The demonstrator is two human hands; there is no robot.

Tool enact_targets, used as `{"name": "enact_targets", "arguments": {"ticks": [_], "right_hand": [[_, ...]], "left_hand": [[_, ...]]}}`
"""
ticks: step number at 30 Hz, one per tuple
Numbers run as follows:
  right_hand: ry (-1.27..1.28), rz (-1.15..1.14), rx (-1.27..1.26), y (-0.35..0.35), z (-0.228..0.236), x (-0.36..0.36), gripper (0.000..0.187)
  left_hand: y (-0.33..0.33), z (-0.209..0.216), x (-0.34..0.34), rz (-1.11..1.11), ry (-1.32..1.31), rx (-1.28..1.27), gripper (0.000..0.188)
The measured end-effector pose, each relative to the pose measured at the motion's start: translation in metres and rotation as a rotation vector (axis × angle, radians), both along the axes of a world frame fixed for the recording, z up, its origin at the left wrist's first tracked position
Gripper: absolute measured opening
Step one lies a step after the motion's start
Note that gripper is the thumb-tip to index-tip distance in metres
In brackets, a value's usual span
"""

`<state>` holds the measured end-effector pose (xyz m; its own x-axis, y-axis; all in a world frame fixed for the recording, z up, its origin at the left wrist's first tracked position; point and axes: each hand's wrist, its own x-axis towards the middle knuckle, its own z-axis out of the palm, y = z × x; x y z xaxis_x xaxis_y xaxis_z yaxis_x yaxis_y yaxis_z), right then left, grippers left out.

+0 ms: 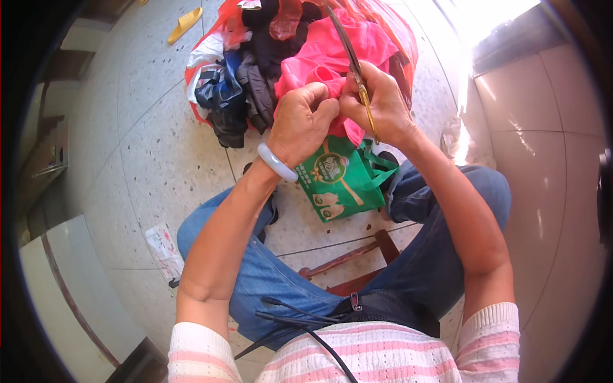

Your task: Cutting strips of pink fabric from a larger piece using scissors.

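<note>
My left hand [303, 121], with a pale bangle [276, 163] at the wrist, is closed in a pinch on a bright pink cloth [332, 54]. Close beside it, my right hand [381, 105] is closed around a pair of scissors [364, 96] with gold-coloured handles. The dark blades point up and away, over the pink fabric. Both hands meet at an edge of the cloth, and its exact fold between the fingers is hidden. Below the hands, a green bag [341, 185] with printed pictures stands on the floor between my feet.
A large red plastic bag [405, 38] full of dark and blue clothes [223, 89] lies ahead. A yellow slipper [185, 25] is at the far left. A white packet [164, 252] lies by my left knee. A wooden stool [357, 281] is under me, a tiled wall [530, 127] to the right.
</note>
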<state>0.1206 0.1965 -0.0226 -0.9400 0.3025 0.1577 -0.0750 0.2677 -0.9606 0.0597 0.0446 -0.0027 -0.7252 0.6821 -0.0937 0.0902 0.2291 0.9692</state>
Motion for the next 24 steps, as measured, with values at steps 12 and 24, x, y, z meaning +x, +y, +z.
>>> {"name": "enact_targets", "arguments": {"ticks": [12,24], "right_hand": [[-0.079,-0.164,0.185,0.018,-0.009,-0.004,0.026],[-0.173,-0.397,0.349,0.038,-0.029,-0.008,0.017]], "left_hand": [[-0.014,0.011,0.017,-0.073,-0.547,0.337,0.005],[-0.042,0.056,0.020,-0.052,-0.141,0.166,0.008]]}}
